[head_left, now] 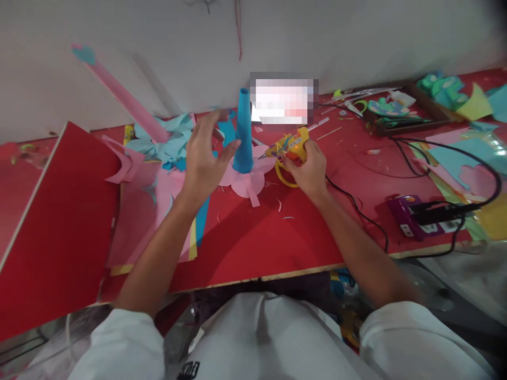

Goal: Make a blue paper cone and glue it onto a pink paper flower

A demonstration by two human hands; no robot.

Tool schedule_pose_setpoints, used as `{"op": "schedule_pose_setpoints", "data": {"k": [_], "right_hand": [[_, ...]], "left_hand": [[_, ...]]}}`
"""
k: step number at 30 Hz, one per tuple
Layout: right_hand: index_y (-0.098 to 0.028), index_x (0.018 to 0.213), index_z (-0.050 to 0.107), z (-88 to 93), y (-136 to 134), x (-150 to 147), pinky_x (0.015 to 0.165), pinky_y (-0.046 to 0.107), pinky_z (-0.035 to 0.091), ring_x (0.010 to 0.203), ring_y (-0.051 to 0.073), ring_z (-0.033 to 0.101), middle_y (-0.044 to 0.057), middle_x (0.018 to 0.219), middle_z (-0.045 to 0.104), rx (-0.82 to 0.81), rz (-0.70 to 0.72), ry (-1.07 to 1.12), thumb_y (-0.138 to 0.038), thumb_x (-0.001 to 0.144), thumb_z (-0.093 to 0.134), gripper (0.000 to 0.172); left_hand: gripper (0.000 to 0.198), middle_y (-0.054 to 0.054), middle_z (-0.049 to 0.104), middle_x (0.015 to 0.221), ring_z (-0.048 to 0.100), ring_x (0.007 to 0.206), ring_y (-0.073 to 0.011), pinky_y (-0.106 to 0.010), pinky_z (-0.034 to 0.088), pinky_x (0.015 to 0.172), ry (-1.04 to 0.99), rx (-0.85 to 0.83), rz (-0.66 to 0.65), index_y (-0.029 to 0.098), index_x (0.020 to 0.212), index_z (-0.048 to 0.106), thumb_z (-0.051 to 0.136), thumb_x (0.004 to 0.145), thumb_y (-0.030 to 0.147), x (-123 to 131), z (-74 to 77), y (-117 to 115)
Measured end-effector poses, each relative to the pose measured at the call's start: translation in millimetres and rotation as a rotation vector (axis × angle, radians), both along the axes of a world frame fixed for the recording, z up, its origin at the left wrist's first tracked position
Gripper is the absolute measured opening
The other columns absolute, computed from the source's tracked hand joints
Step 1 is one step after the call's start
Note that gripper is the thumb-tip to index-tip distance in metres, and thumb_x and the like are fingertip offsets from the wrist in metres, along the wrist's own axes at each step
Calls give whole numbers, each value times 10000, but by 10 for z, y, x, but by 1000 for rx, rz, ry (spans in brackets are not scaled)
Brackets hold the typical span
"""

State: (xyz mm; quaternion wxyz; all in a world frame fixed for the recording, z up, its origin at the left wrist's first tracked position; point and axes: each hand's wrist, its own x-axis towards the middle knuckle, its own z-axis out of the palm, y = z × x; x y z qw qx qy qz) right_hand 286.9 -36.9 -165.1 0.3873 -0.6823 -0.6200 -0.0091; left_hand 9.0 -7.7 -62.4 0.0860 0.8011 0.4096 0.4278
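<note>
A blue paper tube [244, 140], wider toward its foot, stands upright on a pink flower-shaped paper base [247, 186]. My right hand [311, 169] grips a yellow glue gun [291, 145], its nozzle pointing left toward the lower part of the tube. Just left of the tube is my left hand [206, 155], fingers apart, the thumb close to the tube's side; whether it touches cannot be made out. Behind the glue gun, yellow-handled scissors [285, 177] seem to lie on the table, partly hidden.
Pink paper tube [127, 100] leans up from light-blue paper pieces at left. A raised red board [63, 227] stands at the left edge. On the right are a purple power strip [414, 216], black cords and a dark tray [415, 126]. A blurred-out screen [283, 100] stands behind.
</note>
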Motion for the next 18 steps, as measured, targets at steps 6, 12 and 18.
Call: {"op": "schedule_pose_setpoints", "data": {"k": [6, 12, 18], "right_hand": [[-227, 1092, 574, -73, 73, 85, 869, 499, 572, 958, 297, 674, 104, 1033, 703, 44, -17, 76, -595, 944, 694, 414], [-223, 1091, 596, -33, 74, 95, 832, 473, 584, 902, 271, 674, 97, 1006, 717, 52, -46, 157, -599, 935, 707, 421], [-231, 1001, 591, 109, 21, 124, 702, 416, 566, 724, 203, 581, 22, 863, 643, 113, -100, 261, -590, 931, 714, 386]], "left_hand": [[328, -38, 779, 1108, 722, 928, -209, -373, 579, 868, 149, -123, -146, 216, 1176, 730, 742, 973, 474, 242, 112, 353], [173, -3, 771, 960, 682, 758, -170, -356, 552, 761, 30, -65, -63, 203, 1039, 728, 809, 911, 285, 268, 339, 170], [228, -5, 751, 1007, 669, 748, -161, -353, 505, 657, -219, 28, -44, 236, 1031, 538, 751, 959, 273, 226, 456, 58]]}}
